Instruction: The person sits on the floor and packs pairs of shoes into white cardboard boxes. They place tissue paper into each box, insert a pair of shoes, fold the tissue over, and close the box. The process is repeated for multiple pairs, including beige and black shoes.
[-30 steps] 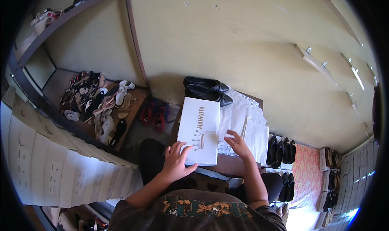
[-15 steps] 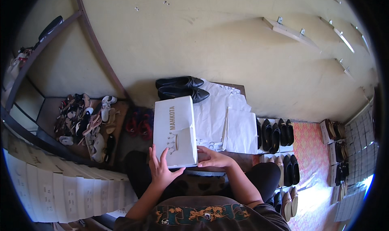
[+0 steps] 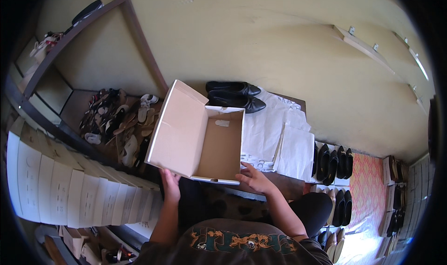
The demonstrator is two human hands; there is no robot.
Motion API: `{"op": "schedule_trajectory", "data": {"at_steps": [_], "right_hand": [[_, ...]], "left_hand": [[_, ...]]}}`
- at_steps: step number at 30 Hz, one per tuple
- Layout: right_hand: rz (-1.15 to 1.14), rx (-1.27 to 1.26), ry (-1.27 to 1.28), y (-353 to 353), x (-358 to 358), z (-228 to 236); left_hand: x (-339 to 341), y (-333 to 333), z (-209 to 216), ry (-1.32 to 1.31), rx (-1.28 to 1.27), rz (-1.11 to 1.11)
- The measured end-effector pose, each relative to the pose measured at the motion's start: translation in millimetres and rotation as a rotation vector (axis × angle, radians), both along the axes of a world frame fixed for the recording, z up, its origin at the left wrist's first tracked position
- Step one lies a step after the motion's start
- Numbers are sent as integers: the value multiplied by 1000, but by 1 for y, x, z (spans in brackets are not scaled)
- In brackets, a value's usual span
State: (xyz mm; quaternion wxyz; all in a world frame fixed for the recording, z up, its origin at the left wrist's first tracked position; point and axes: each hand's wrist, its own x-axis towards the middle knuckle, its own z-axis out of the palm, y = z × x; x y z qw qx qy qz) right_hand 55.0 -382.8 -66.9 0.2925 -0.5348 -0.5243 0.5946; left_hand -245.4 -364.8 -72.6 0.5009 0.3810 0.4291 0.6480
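A white shoebox [image 3: 222,144] with a bare brown cardboard inside lies in front of me, its hinged lid [image 3: 179,125] swung up and over to the left. A small white patch shows on the far part of its floor. My left hand [image 3: 171,185] grips the lid's near edge, some fingers hidden behind it. My right hand [image 3: 254,178] is closed on the near right corner of the box. Just beyond the box, a pair of black pointed flats [image 3: 233,95] rests at the table's far side. White paper sheets [image 3: 274,130] spread to the right of the box.
White shoeboxes [image 3: 70,186] stand in a row at lower left. Piled sandals [image 3: 111,116] fill a low shelf behind them. On the right, black flats [image 3: 333,165] sit on boxes beside a red patterned floor covering [image 3: 368,176]. Wall shelves [image 3: 361,44] jut out at upper right.
The shoebox lid was closed and is now open to the left. My left hand went from the lid's top to its near edge. The view has shifted, moving the scene rightward.
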Motion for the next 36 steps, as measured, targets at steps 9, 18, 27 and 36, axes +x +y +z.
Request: {"op": "schedule_trajectory", "data": {"at_steps": [9,18,27,36], "right_hand": [[27,36,-70,3,-1,6],[-2,75,-159,-3,13,15],[-527,178,-547,20,154,52],[-733,-337,-470,-1,248,-22]], "left_hand": [[-52,-1,13,1299,70,510],[-73,18,6,1281,-64,316],[57,19,117,1391,144,-70],[173,26,112,1403,353,-490]]}}
